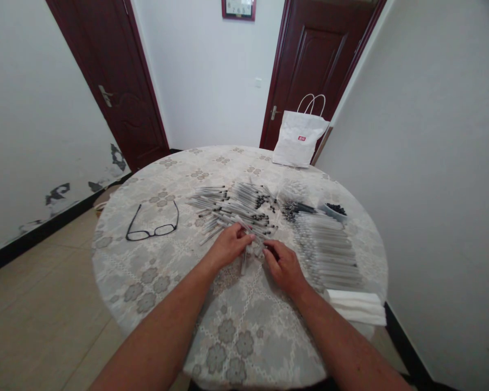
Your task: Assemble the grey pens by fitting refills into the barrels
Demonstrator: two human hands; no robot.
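Note:
My left hand [230, 244] is closed in a pinch on a slim clear-barrelled pen [258, 235], which slants down to the right. The fingers of my right hand [284, 263] are curled together at the pen's right end; what lies exactly between them is too small to see. Just beyond my hands spreads a loose pile of similar pens [244, 206] with dark tips. Below my left fingers, another clear tube-like piece [243, 263] lies on the tablecloth.
On the round, flower-patterned tablecloth [146, 304] lie black-framed glasses [151, 233] to the left. At right are a stack of pale, clear barrels [330, 252], a bowl of small black parts [334, 210] and folded white paper [356, 307]. A white paper bag [299, 138] stands behind.

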